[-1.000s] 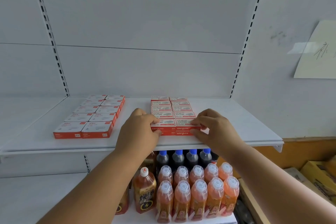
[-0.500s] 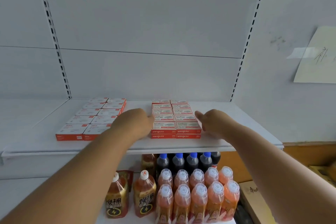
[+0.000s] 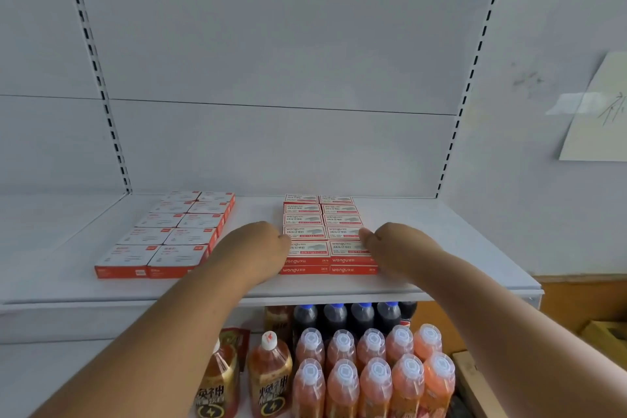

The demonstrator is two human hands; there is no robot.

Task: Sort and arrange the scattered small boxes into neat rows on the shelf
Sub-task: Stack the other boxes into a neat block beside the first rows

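Two blocks of small red-and-white boxes lie on the white shelf [image 3: 441, 248]. The right block of staple boxes [image 3: 322, 234] runs in two columns, stacked two high at the front. My left hand [image 3: 258, 248] presses against its left side and my right hand [image 3: 393, 244] presses against its right side, fingers lying along the boxes. The left block of flat boxes [image 3: 176, 234] sits in two neat columns, untouched. My fingertips are partly hidden behind the backs of my hands.
Below the shelf stand dark blue-capped bottles [image 3: 349, 316], orange drink bottles [image 3: 373, 373] and brown-gold bottles [image 3: 268, 377]. Cardboard boxes [image 3: 475, 383] sit at the lower right. A paper sheet [image 3: 597, 112] hangs on the right wall.
Both hands left the front boxes they were pinching and slid to the two sides of the right block, then reached a little farther back along it.
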